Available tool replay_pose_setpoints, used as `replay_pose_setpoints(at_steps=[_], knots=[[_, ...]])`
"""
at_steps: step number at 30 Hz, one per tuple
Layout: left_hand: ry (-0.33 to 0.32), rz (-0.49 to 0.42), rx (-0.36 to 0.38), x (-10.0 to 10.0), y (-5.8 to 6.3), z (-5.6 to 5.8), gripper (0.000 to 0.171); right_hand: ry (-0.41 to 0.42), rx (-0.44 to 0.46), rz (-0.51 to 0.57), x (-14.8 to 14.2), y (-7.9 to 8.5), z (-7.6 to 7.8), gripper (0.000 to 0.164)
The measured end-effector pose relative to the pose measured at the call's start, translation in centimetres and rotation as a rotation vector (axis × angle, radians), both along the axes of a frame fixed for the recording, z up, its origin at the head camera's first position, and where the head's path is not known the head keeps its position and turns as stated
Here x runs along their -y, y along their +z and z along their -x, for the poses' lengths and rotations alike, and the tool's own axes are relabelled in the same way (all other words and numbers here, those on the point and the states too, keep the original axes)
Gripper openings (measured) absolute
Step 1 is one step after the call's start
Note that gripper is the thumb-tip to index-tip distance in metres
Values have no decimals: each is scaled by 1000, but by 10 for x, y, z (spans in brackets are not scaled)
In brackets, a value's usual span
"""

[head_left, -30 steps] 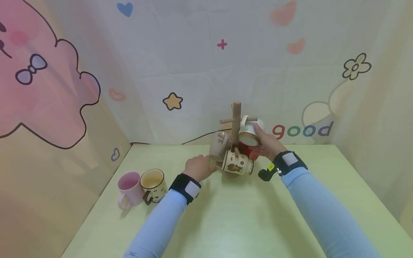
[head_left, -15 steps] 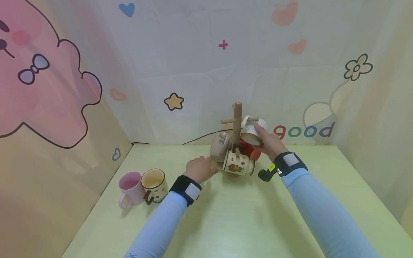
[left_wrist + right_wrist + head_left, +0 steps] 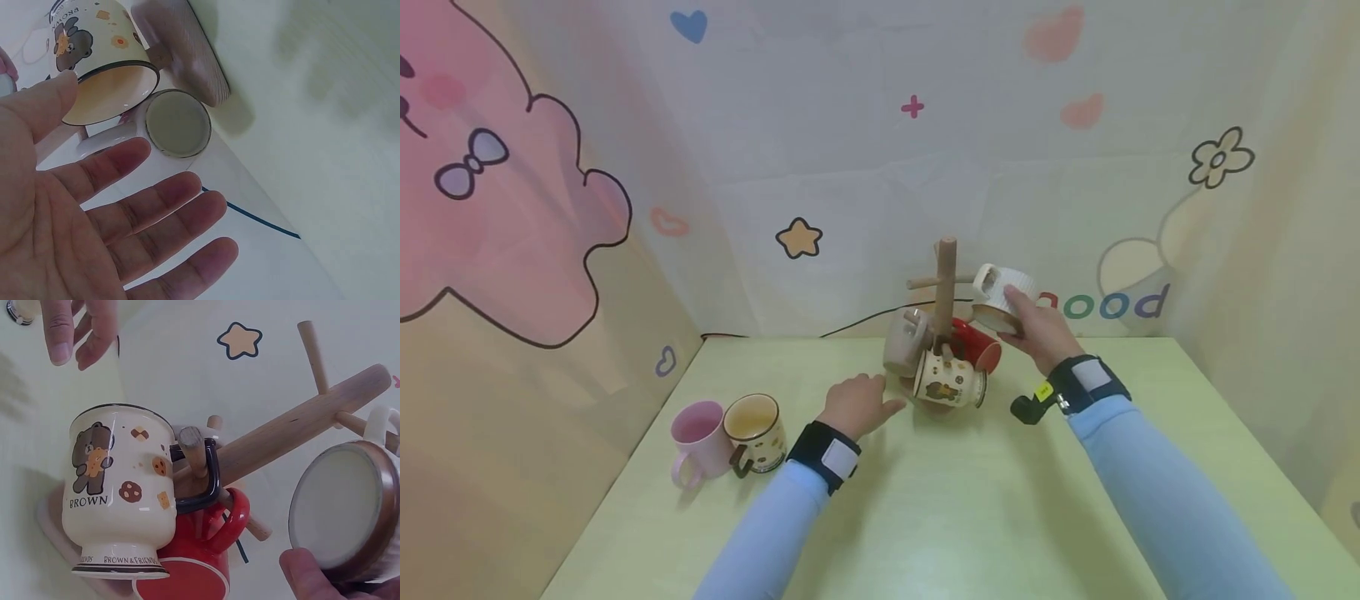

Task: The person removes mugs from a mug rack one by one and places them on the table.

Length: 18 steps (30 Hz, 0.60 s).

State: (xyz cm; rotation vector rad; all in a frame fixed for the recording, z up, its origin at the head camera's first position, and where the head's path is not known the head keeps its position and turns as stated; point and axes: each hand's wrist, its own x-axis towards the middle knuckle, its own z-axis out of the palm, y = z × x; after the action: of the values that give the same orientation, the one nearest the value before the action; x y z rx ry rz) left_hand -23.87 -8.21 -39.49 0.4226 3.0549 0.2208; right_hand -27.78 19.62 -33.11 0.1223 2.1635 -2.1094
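My right hand (image 3: 1039, 332) grips a white ribbed mug (image 3: 1011, 287) with a brown base, tilted beside the wooden mug tree (image 3: 946, 275). The mug's handle is at the outer end of an upper peg (image 3: 351, 422), overlapping it in the right wrist view. My left hand (image 3: 856, 404) is spread, holding nothing, just left of the tree. On the lower pegs hang a cream bear-print mug (image 3: 125, 481) with a dark handle, a red mug (image 3: 976, 343) and a pale greyish mug (image 3: 904, 343). The left wrist view shows the spread fingers (image 3: 187, 219) below the bear mug's mouth.
A pink mug (image 3: 700, 433) and a cream patterned mug (image 3: 758, 433) stand upright side by side on the table (image 3: 940, 517) at the left. A printed cloth wall (image 3: 850, 167) rises close behind the tree. An upper peg (image 3: 922, 283) on the left is bare.
My right hand has drawn the white mug rightward, from around the upper peg to its outer end. My left hand has moved slightly left, away from the tree's lower part.
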Motion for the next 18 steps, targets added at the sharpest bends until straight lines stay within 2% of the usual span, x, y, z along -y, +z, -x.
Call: replay_pose_setpoints(at_steps=[9,18], knots=[[19,-60,19,2,-4,-10,58,-12,-44,-43,-6,1,-12,87],[3,-116,24,3,-9,-18,56,-22,-86,-36,-9,-1,-27,89]])
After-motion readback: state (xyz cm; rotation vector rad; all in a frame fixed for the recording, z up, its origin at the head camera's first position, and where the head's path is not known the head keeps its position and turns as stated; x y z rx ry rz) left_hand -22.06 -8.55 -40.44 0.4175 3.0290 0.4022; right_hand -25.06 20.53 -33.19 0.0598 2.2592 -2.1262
